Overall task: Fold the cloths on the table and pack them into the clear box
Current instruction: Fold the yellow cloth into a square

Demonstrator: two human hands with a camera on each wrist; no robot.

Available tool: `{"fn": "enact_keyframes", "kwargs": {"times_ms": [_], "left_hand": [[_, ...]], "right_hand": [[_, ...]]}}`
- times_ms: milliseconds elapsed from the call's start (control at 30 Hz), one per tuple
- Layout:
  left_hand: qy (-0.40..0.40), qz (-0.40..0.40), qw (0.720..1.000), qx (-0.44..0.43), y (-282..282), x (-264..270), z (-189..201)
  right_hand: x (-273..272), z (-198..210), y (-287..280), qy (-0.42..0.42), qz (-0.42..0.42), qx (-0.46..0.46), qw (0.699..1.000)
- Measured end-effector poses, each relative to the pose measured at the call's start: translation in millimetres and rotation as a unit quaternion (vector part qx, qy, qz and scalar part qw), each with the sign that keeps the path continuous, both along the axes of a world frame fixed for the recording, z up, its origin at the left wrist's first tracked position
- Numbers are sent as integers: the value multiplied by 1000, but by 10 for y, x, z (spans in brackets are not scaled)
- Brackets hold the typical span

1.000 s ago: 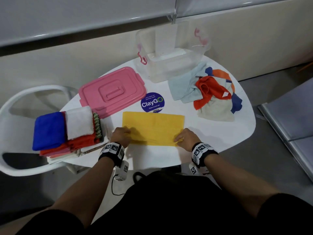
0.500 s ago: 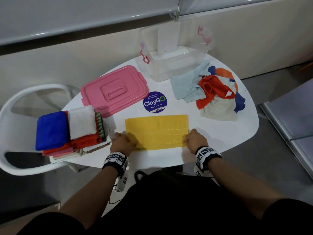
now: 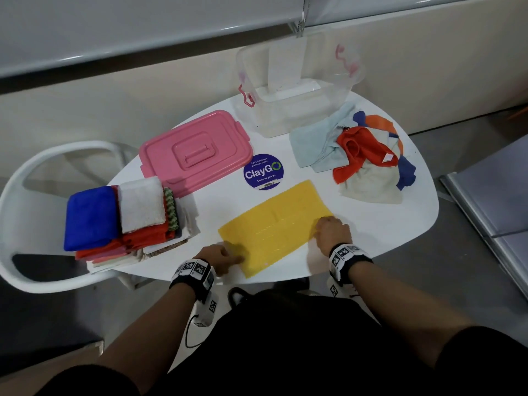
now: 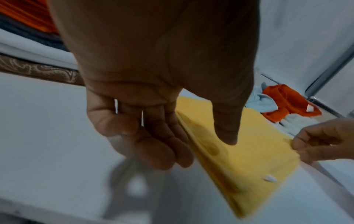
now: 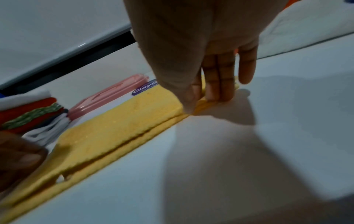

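1. Yellow cloth [image 3: 274, 228] lies folded in half on the white table [image 3: 371, 224], set slantwise near the front edge, just below the round purple ClayGO sticker [image 3: 263, 172].
2. My left hand [image 3: 218, 260] is at the cloth's left end; from the left wrist view its thumb hangs over the yellow surface and the fingers [image 4: 153, 145] are loosely curled along the folded edge. I cannot tell whether they actually grip the fabric.
3. My right hand [image 3: 333, 234] is at the right end, and the right wrist view shows its thumb and fingers [image 5: 218, 84] pinching the doubled yellow layers at the corner.
4. From the right wrist view the two layers sit slightly offset along the near edge, the lower one showing past the upper.
5. I see the clear box [image 3: 297, 90] at the far side of the table with nothing in it, and its pink lid [image 3: 195, 150] lying flat to the left of it.
6. A heap of unfolded cloths [image 3: 363, 155], pale blue, orange, dark blue and off-white, lies to the right of the box.
7. A stack of folded cloths [image 3: 123, 221] sits at the table's left edge, blue and white on top, beside a white chair [image 3: 34, 178].
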State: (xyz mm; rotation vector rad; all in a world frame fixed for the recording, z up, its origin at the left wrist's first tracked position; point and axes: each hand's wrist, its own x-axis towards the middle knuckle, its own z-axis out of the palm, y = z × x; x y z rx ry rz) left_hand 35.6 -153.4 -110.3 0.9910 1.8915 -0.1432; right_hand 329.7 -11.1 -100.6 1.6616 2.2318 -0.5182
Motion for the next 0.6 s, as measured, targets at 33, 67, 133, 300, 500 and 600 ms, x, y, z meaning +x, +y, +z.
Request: {"fn": "enact_keyframes", "kwargs": {"times_ms": [33, 67, 133, 300, 500, 600], "left_hand": [[22, -7, 1000, 7, 5, 1, 26], [71, -3, 997, 27, 17, 2, 64], [157, 22, 982, 99, 59, 6, 96], [84, -81, 943, 312, 162, 199, 34], [48, -313, 921, 227, 154, 282, -53], [59, -337, 908, 241, 35, 202, -95]], "right_hand": [[28, 19, 52, -24, -9, 22, 999], [57, 44, 94, -33, -16, 43, 998], [73, 83, 136, 8, -19, 77, 997], [-180, 56, -139, 156, 124, 28, 980], [-253, 29, -264, 31, 99, -65, 992], [-283, 103, -285, 32, 159, -16, 987]]}}
